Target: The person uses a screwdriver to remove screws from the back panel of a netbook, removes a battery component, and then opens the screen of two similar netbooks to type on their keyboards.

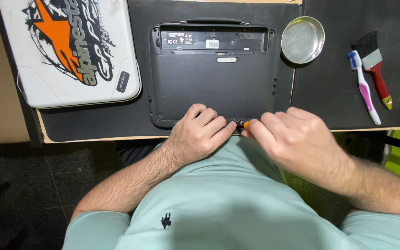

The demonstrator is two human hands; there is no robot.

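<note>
View: looking straight down from the person's head onto a desk edge, with a pale green shirt filling the bottom of the frame.
Laptop (211, 76): a black laptop lies upside down on a black mat (93, 118), its bottom panel facing up and its near edge just at the desk's front edge.
Left hand (199, 135): rests on the near edge of the laptop, fingers curled loosely, fingertips pressing down beside the tool tip; it steadies the laptop rather than gripping anything.
Right hand (292, 139): clenched around a small tool (245, 124), of which only an orange bit and a dark tip show between the fingers; the tip meets the laptop's near edge, right beside the left fingertips.
Tool detail: most of it is hidden inside the fist, so its kind cannot be told for sure.
Dish (303, 39): a round, shallow metal dish sits just beside the laptop's far right corner.
Toothbrush (364, 88): pink and white with a blue head, lying on the mat well to the right.
Paintbrush (375, 65): red handle, black bristles, lying just beside the toothbrush.
Case (68, 48): a white case with an orange and black graphic lies left of the laptop, near it but apart.
</note>
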